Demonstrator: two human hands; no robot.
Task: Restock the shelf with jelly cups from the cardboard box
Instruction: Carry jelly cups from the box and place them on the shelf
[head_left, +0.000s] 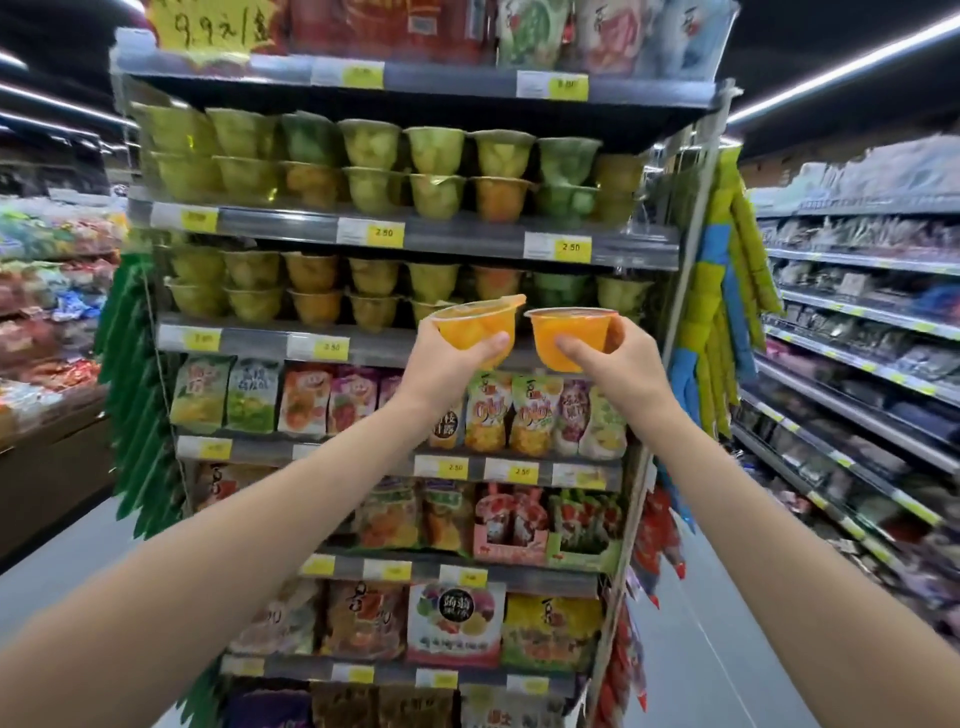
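Both arms reach up toward the shelf unit. My left hand (447, 358) grips an orange jelly cup (475, 325), tilted a little to the left. My right hand (605, 358) grips a second orange jelly cup (563, 332), held upright. Both cups hover in front of the lower jelly cup shelf (249, 338), where green, yellow and orange cups stand stacked two high. Another shelf (467, 236) above carries more stacked cups. The cardboard box is out of view.
Bagged jelly snacks (519, 415) fill the lower shelves behind my forearms. Yellow price tags line the shelf edges. Green and blue packs (727, 291) hang on the unit's right side. An aisle with long shelves (857, 364) runs to the right; more goods lie left.
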